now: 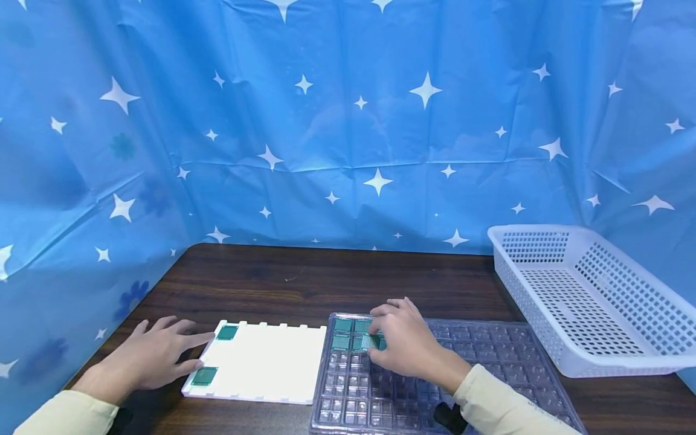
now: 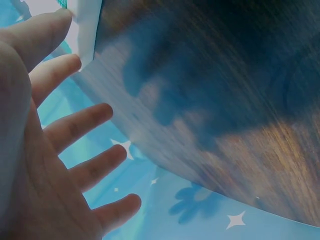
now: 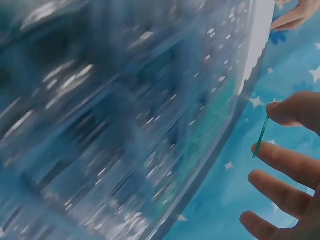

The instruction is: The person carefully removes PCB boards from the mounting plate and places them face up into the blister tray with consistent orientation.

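Observation:
My right hand [image 1: 405, 338] pinches a thin green circuit board [image 3: 261, 136] by its edges between thumb and index finger, above the clear plastic tray [image 1: 348, 417]. Several like green boards [image 1: 341, 342] sit in the tray's far-left compartments. The left hand [image 1: 154, 353] has its fingers spread, with index finger and thumb tips at the left edge of a white panel [image 1: 266, 362]. On that panel lie two green boards, one at the far-left corner [image 1: 227, 332] and another nearer me [image 1: 204, 376]. In the left wrist view, nothing is between the fingers [image 2: 80, 130].
A white perforated basket [image 1: 576, 302] stands right of the tray, close against its far-right side. Behind the dark wooden table [image 1: 326, 278] hangs a blue curtain [image 1: 348, 121] with white stars, which also runs along the left side.

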Demonstrator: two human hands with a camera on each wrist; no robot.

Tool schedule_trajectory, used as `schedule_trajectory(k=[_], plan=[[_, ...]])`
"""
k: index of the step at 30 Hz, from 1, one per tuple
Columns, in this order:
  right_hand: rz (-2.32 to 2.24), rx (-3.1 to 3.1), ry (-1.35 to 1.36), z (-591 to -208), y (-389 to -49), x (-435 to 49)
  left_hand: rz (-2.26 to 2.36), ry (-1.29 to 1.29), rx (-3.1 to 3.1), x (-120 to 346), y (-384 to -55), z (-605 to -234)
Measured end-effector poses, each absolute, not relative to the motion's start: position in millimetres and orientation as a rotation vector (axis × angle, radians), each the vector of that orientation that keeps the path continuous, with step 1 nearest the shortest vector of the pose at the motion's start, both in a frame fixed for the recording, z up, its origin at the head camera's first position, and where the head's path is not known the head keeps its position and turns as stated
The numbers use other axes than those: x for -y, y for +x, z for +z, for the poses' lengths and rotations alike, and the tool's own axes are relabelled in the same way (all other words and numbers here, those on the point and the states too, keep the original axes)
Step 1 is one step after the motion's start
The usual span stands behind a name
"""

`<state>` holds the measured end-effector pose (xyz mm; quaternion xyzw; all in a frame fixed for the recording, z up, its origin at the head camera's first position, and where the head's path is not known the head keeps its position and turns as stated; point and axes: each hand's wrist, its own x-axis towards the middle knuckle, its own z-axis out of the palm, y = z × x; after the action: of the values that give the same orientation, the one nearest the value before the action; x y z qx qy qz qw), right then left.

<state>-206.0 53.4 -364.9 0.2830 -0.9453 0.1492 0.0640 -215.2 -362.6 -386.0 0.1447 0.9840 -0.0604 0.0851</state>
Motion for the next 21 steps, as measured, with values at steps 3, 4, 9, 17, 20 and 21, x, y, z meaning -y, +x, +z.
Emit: schedule_trajectory(k=[3,4,9,17,20,21], plan=[[0.457,2.876,0.823,-367,-209,-60,-0.178,0.432,-2.941,363,-215,-386],[0.463,2.883,0.814,-368,-210,-62,-0.178,0.434,-2.943,363,-214,-386],[0.465,2.895,0.787,-371,-212,-71,-0.177,0.439,-2.941,363,-214,-386],[0.475,2.908,0.74,-377,-215,-83,-0.188,0.429,-2.926,364,-214,-386],[0.455,2.915,0.713,-381,-216,-87,-0.191,0.426,-2.926,365,-213,-386],[0.446,2.914,0.706,-382,-216,-88,-0.19,0.425,-2.925,365,-213,-386]])
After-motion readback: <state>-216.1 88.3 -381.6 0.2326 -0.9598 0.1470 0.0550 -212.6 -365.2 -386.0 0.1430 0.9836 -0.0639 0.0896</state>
